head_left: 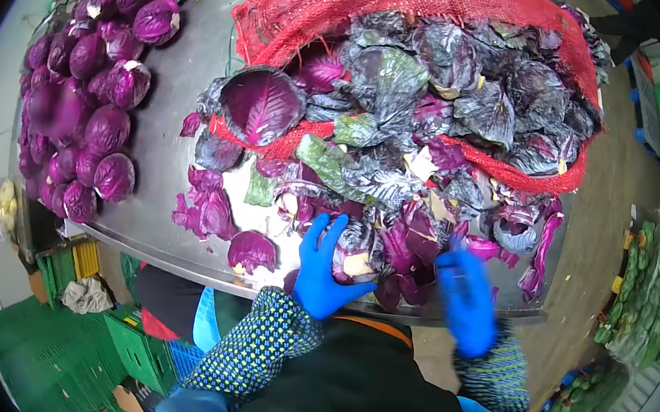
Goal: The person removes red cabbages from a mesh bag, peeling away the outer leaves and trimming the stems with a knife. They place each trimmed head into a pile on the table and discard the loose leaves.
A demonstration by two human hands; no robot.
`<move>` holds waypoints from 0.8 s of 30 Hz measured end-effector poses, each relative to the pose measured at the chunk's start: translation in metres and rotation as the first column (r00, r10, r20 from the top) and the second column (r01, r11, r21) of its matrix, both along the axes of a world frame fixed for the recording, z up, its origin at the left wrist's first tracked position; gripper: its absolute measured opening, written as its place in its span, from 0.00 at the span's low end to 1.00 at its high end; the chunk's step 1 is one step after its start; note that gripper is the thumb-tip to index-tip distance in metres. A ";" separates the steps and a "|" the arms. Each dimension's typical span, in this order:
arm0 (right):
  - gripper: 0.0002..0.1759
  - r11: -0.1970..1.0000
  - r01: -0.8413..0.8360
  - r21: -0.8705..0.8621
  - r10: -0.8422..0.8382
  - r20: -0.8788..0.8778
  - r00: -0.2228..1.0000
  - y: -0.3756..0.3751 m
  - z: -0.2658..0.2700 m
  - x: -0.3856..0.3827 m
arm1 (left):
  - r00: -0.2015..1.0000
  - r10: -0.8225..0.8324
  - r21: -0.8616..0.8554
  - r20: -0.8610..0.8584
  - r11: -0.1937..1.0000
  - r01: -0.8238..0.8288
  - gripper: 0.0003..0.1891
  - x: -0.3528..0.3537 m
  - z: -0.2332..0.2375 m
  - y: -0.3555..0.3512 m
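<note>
My left hand (325,275), in a blue glove, is cupped against the left side of a red cabbage (355,242) near the table's front edge. Its fingers point up and its thumb lies below the cabbage's pale cut stalk. To the right, my right hand (467,301), also gloved in blue, is smeared by motion beside loose purple leaves (416,245); whether it holds anything cannot be made out. A cut purple piece of cabbage (252,252) lies left of my left hand. Outer leaves are strewn in front of both hands.
Peeled red cabbages (109,129) are heaped on the left of the metal table (163,186). A red mesh sack (304,17) full of dark leaves lies across the back. Green crates (56,354) stand at lower left, and bagged green vegetables (658,287) at right.
</note>
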State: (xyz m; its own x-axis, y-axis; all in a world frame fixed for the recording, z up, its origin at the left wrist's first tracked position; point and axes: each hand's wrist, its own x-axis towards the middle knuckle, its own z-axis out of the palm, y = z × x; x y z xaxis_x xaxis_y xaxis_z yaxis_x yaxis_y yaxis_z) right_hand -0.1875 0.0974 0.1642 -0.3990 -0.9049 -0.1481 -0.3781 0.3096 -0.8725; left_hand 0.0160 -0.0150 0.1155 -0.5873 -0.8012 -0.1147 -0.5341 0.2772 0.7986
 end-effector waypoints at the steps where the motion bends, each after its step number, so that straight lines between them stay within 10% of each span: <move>1: 0.25 0.992 -0.110 -0.054 0.106 -0.070 0.992 -0.009 -0.013 0.016 | 0.998 0.026 0.039 0.060 0.999 -0.029 0.57 -0.002 0.002 0.002; 2: 0.26 0.968 -0.178 0.178 0.192 -0.065 0.979 -0.014 -0.009 0.025 | 0.998 0.066 0.025 0.025 0.997 -0.067 0.58 -0.006 0.004 0.001; 12: 0.26 0.887 -0.368 0.278 0.420 -0.159 0.893 -0.036 -0.030 0.018 | 0.990 0.132 0.053 0.045 0.990 -0.134 0.55 -0.016 -0.003 -0.001; 17: 0.25 0.960 -0.189 0.205 0.165 0.128 0.978 -0.058 -0.053 0.022 | 0.992 0.107 -0.054 0.067 0.993 -0.104 0.55 -0.013 -0.002 0.004; 24: 0.20 0.976 0.056 0.210 -0.169 0.572 0.803 -0.080 -0.045 0.031 | 0.956 0.054 0.542 -0.288 0.832 0.116 0.54 0.030 0.011 -0.032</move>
